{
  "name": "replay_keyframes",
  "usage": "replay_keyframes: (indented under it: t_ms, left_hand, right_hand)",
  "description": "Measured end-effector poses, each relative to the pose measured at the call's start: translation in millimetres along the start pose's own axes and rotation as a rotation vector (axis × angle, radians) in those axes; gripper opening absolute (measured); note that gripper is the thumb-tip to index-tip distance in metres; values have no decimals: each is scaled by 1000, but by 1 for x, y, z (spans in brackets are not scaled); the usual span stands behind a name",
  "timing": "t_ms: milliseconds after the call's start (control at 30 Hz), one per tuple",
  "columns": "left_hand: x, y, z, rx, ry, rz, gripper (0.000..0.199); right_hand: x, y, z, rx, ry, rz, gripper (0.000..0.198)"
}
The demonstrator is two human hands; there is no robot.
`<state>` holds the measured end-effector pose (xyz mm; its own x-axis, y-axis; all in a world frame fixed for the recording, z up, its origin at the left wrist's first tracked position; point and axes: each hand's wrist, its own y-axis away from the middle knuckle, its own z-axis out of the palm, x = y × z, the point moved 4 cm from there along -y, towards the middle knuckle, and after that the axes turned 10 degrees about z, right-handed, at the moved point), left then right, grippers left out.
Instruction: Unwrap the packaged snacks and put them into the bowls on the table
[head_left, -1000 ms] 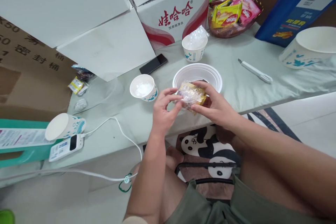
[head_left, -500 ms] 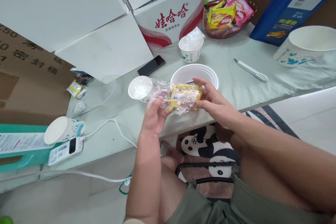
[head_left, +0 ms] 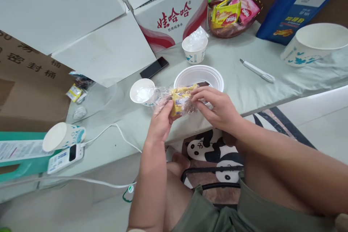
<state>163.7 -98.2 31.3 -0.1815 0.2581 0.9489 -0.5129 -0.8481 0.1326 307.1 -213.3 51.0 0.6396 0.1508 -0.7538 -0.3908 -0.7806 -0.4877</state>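
Yellow snack packets [head_left: 178,104] in crinkled clear plastic are held up before me, over the table's near edge. My left hand [head_left: 161,119] grips their left side, thumb on top. At the right end, my right hand [head_left: 216,107] has its fingers closed on the clear wrapping. Just behind them stands a white plastic bowl [head_left: 187,74] with a dark brown item showing inside; its near side is hidden by the packets and my right hand. To the left is a paper cup [head_left: 143,92] with clear plastic in it.
A phone [head_left: 154,67], a second paper cup [head_left: 194,53] and a white box cutter-like tool [head_left: 257,70] lie beyond. At the back are a snack basket [head_left: 231,30] and a blue container [head_left: 297,7]. A power bank [head_left: 65,158] with a white cable sits left.
My right hand has shifted from the packets' outer edge to a closed grip on the wrapping. The packets have turned slightly and moved left. A brown item now shows in the bowl.
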Motion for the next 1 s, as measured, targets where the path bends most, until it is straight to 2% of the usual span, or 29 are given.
replay_keyframes:
  t_ms: [67, 167, 233, 333, 400, 600, 700, 767, 833, 900, 933, 1000]
  left_hand:
    - [1, 0, -4, 6, -2, -23, 36]
    - [1, 3, 1, -74, 2, -46, 36]
    - [0, 6, 6, -97, 18, -66, 34]
    - [-1, 7, 10, -33, 45, -103, 30]
    - [1, 5, 8, 25, 70, -124, 26]
    - [11, -7, -12, 186, 192, -137, 11]
    - [13, -11, -14, 210, 228, -139, 14]
    - [11, -12, -13, 215, 233, -151, 17]
    - [10, -10, -12, 224, 229, -150, 16]
    - [9, -9, -13, 220, 217, -126, 16]
    - [9, -8, -13, 203, 206, -115, 17]
    - [8, -7, -12, 122, 174, -117, 22]
  right_hand:
    - [-1, 1, -3, 13, 21, -23, 17]
    - [-3, 3, 2, -52, 107, -143, 32]
    - [-1, 2, 7, -90, 103, -149, 26]
    - [5, -3, 8, -99, -11, -33, 10]
    - [6, -7, 3, -93, -95, 32, 6]
    - [24, -13, -19, 66, -294, 315, 2]
    - [44, -13, -25, 136, -266, 491, 3]
    - [52, -13, -30, 192, -200, 553, 3]
    - [50, -13, -37, 270, -136, 510, 9]
    - [38, -13, -44, 337, -47, 359, 16]
    - [29, -13, -45, 339, 13, 267, 18]
    - [13, -13, -37, 246, 142, 100, 25]
